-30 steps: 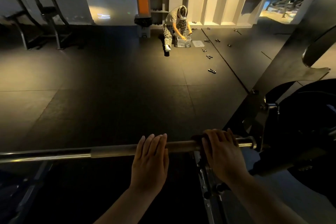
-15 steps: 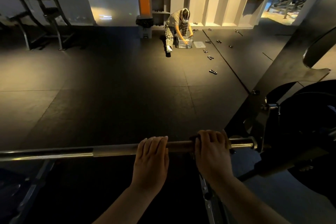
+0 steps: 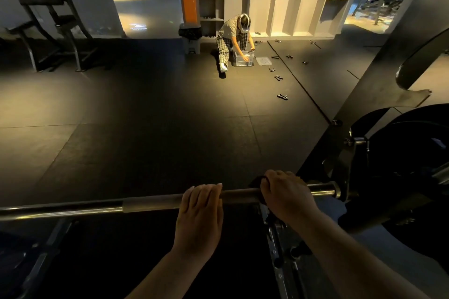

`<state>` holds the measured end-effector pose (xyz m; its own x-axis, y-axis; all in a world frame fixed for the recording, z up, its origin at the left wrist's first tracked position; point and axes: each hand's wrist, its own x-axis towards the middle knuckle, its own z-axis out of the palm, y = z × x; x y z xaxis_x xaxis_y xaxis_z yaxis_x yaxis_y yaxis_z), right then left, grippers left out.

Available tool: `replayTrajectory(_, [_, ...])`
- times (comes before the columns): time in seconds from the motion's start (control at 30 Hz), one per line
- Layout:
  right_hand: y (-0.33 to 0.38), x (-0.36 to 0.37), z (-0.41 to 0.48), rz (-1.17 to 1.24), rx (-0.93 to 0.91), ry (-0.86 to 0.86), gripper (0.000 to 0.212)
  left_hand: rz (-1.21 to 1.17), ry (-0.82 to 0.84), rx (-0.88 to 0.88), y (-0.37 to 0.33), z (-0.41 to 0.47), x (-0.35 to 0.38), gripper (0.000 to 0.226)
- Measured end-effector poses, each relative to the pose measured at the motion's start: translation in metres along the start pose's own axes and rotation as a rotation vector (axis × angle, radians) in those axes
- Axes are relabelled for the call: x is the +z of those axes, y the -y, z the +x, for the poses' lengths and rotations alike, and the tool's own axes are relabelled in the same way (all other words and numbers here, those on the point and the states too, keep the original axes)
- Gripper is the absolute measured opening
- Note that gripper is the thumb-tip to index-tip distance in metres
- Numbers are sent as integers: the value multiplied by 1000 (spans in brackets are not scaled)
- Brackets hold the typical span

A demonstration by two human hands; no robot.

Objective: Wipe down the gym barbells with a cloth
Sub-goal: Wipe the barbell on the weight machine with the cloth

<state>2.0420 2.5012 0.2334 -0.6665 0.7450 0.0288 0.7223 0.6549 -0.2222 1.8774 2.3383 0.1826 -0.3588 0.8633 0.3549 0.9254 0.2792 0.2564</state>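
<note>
Head view: the dark cloth (image 3: pixel 258 180) is mostly hidden under the right hand (image 3: pixel 288 195), which clenches it around the barbell (image 3: pixel 150 204) near the bar's right end. Only a dark fold shows past the knuckles. The left hand (image 3: pixel 199 211) lies just beside it, fingers laid flat over the bar, thumb out of sight. The bar runs off the left edge. Its right end meets a black weight plate (image 3: pixel 413 153), cut off by the frame, beside a slanted rack upright (image 3: pixel 388 68). A dim bench frame (image 3: pixel 277 250) sits below. Open rubber floor (image 3: pixel 145 116) stretches ahead to a seated person (image 3: pixel 230 39) at a clear box (image 3: pixel 244 59), before shelves (image 3: pixel 279 2).
</note>
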Motion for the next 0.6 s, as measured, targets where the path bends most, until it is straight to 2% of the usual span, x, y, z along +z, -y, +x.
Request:
replayTrajectory(0.07, [-2, 19, -21, 24, -31, -191, 25, -2, 4, -1, -1, 0, 0, 45])
replayTrajectory(0.17, [-11, 40, -49, -46, -110, -343, 44, -9, -9, -1, -1, -1, 1, 44])
replayTrajectory(0.3, [-18, 18, -33, -38, -156, -224, 44, -11, -11, 0, -2, 0, 2, 43])
replayTrajectory(0.4, [-20, -4, -5, 6, -46, -38, 45, -9, -7, -17, -4, 0, 2, 43])
replayTrajectory(0.43, [-21, -4, -2, 16, -20, -32, 47, -9, -6, -18, -4, 0, 2, 43])
replayTrajectory(0.6, [-18, 33, -42, 47, -55, -303, 44, -19, -17, -19, -5, 0, 2, 41])
